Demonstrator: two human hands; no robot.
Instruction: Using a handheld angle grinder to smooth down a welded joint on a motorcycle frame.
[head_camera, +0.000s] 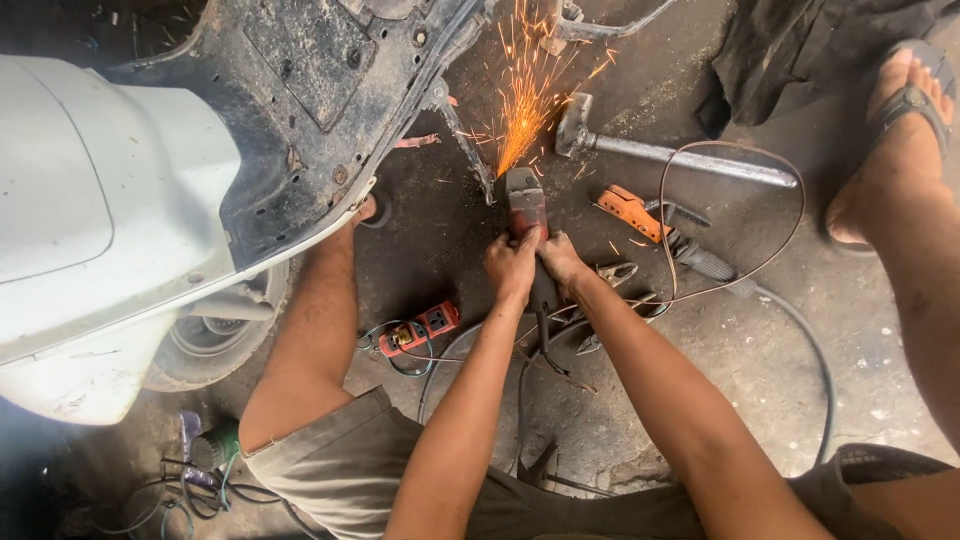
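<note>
Crouching on the oily floor (760, 360), the person wraps both hands tight round an angle grinder (524, 200): left hand (512, 265) and right hand (562, 262) side by side on its body, fingers closed. The grinder sits dead centre, its disc biting a thin metal bracket (468, 150) that hangs off the scooter's dark underside (320, 90) at eleven o'clock. Sparks (525, 90) spray toward twelve.

As I judge it, several things could go badly. The sparks fly toward the black cloth (800, 50) at one o'clock, which might smoulder. The grinder's own cord (545, 335) trails back between the forearms among loose cables; a snag could jerk the tool off line. Bare knees and a sandalled foot (900, 130) at two o'clock sit close to any kickback, and the hands are ungloved.

No packages or signs show. The nearest to a label is the red-orange power strip (420, 328) at seven o'clock, a small oblong with black sockets. An orange-handled tool (632, 210) lies at three o'clock, a hammer (660, 150) beyond it.
</note>
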